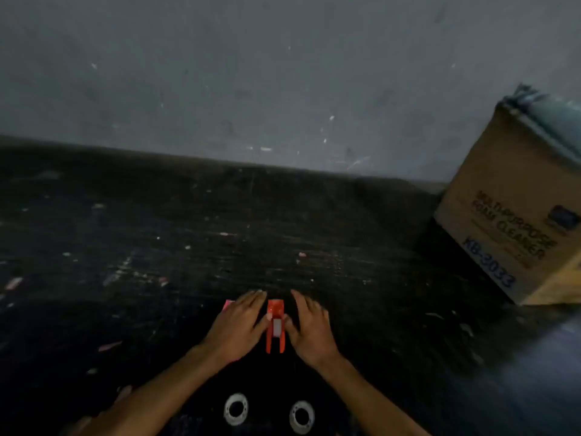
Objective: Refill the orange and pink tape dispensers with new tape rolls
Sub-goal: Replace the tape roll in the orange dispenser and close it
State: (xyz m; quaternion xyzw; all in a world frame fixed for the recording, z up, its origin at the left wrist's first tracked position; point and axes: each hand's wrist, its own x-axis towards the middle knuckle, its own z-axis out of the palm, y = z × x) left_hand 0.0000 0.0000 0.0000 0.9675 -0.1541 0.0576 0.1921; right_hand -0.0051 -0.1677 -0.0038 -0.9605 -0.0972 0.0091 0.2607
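The orange tape dispenser (275, 325) stands on the dark table between my two hands, its open end toward me and a pale core visible inside. My left hand (236, 325) presses its thumb against the dispenser's left side. My right hand (309, 328) touches the right side with its thumb, fingers spread flat. A corner of the pink tape dispenser (227, 305) peeks out behind my left hand, mostly hidden. Two clear tape rolls lie flat near the table's front edge, one on the left (236, 408) and one on the right (301, 416).
A brown cardboard box (515, 221) printed "multi-purpose foam cleaner" stands at the right against the grey wall (283, 73). Small scraps of pink and white paper (14, 283) are scattered over the dark table (157, 240).
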